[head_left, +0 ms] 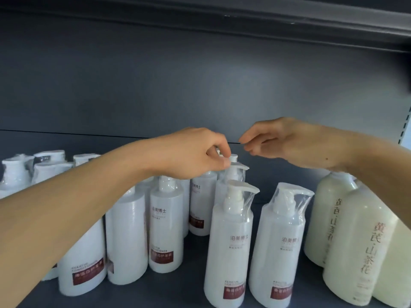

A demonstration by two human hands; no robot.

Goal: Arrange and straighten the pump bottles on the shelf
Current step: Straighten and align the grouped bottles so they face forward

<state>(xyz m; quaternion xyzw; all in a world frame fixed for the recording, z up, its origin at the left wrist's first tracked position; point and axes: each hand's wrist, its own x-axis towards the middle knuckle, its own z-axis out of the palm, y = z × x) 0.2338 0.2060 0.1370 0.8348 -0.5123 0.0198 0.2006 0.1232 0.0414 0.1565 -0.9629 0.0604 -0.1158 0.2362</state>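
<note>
Bottles fill the dark grey metal shelf [173, 290] — white plastic pump bottles with dark red labels, most still sleeved in clear film. The left hand [195, 152] reaches in from the lower left with its fingers curled downward, fingertips [224, 164] pinching the white pump head of a white bottle in the second row [231, 181], which stands upright behind the front pair. The right hand [287, 143] hovers just to the right of it, fingers loosely extended toward the left hand and holding nothing; it seems clear of every bottle, though the blur makes that hard to confirm. In front stand two tall white pump bottles, the left one [229, 247] with its spout pointing right, the right one [280, 247] beside it and leaning slightly. A further cluster of white bottles [165, 227] sits under the left forearm. At the far right, cream-coloured rounded bottles with gold vertical lettering [360, 243] stand close together — and at the far left, white wrapped caps [47, 167] crowd the back of the shelf.
</note>
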